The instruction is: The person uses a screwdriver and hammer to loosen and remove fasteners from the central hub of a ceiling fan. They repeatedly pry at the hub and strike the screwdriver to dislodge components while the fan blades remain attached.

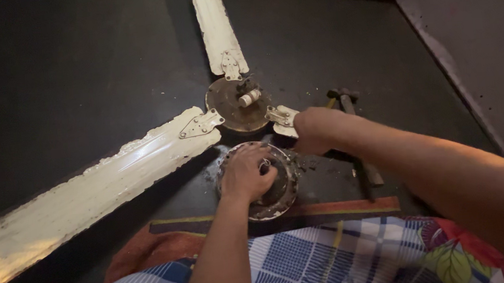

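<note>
Three fan blades are radiating from the rusty motor hub [239, 105]: the long blade [88, 190] is barring the left floor, the upper blade [214, 24] is splitting the far floor. Hammers [345, 101] are lying right of the hub. The open motor housing [261, 179] is occupying the near centre. Dark floor [67, 72] far left is lying open.

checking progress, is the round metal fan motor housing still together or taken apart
Taken apart: one round metal half stays with the cream blades; the other half lies separately under the left hand.

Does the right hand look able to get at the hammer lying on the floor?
Probably yes: the right hand is beside the hammer, with nothing visible between them. The forearm crosses over part of its handle.
</note>
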